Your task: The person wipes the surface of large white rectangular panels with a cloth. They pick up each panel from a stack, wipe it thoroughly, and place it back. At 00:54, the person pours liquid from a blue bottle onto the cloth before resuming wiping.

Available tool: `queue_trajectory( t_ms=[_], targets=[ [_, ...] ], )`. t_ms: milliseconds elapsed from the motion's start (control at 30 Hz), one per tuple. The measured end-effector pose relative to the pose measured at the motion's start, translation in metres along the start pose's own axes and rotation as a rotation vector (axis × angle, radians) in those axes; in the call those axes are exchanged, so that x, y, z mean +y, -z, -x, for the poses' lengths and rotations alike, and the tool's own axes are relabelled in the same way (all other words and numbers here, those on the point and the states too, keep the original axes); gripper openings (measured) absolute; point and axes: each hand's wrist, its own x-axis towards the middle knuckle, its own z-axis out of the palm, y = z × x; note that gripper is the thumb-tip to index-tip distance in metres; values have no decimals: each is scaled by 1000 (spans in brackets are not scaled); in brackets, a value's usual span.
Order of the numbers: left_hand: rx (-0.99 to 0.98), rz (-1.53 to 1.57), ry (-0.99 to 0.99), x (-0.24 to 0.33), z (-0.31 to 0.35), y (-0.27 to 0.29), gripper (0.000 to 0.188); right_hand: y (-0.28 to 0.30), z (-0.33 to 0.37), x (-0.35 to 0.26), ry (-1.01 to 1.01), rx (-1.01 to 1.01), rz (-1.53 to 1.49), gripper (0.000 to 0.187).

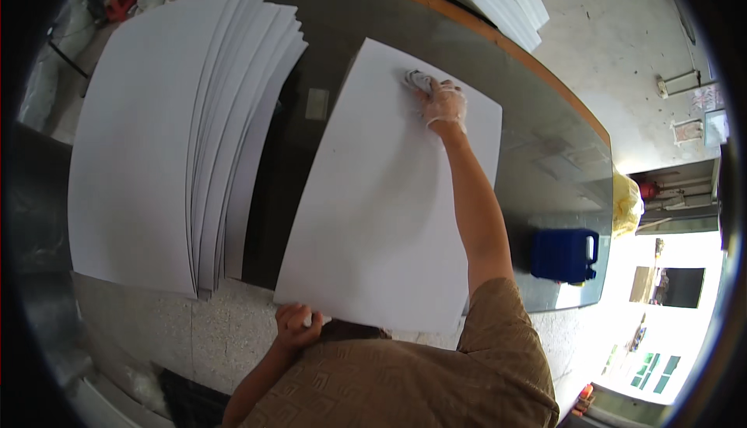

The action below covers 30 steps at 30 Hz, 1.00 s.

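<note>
A large white board [381, 194] lies flat on the dark table in front of me. My right hand [446, 107], in a thin clear plastic glove, reaches to the board's far part and presses a crumpled grey-and-white cloth [419, 80] against its surface. The fingers are closed round the cloth. My left hand [298, 327] is at the board's near left corner, its fingers curled. Something small and pale shows between those fingers, too small to name. A fanned stack of similar white boards [148, 132] lies to the left.
The dark glossy table [545, 194] has an orange-brown far edge [537, 62]. A blue jerrycan [562, 254] is at its right end. More white boards [506, 0] lie beyond the far edge. A small pale rectangle [317, 104] lies between stack and board. A yellow bag [626, 206] stands past the table's right end.
</note>
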Motion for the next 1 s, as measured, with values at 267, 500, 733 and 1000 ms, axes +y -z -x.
queue_trajectory(
  t_ms=[267,500,733,1000],
  targets=[
    [27,45,-70,-8,-9,-8,22,91,387,-68,238,-44,-295,75],
    [-9,74,-134,-22,-1,-11,25,85,365,-47,198,-75,-286,53],
    [-27,5,-58,-11,10,-8,17,6,54,78,-92,75,-68,50],
    [-45,6,-5,-8,15,-9,21,-3,5,98,-15,60,-14,50]
  ],
)
